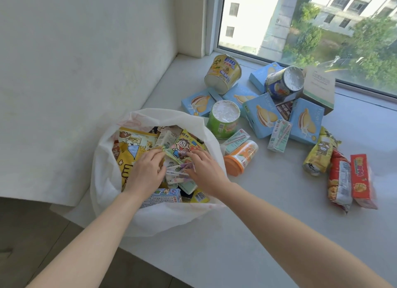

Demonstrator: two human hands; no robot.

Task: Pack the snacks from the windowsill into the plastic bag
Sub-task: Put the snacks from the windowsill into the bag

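Observation:
A white plastic bag (103, 180) stands open on the windowsill (268, 201), filled with several snack packets and small cartons. Both my hands are inside its mouth. My left hand (146, 171) presses on the packets, its fingertips at a green-edged packet (171, 153). My right hand (204, 171) lies over small drink cartons (178, 173), fingers curled against them. To the right of the bag lie an orange cup (240, 158), a green cup (225, 122), a yellow noodle bowl (223, 73), a blue cup (283, 83) and several light blue biscuit boxes (262, 118).
Two small drink cartons (279, 135) lie by the blue boxes. A yellow packet (320, 154), a red noodle packet (339, 180) and a red box (361, 178) lie at the right. A cardboard box (320, 87) leans at the window. The white wall is at left; the sill's edge runs below the bag.

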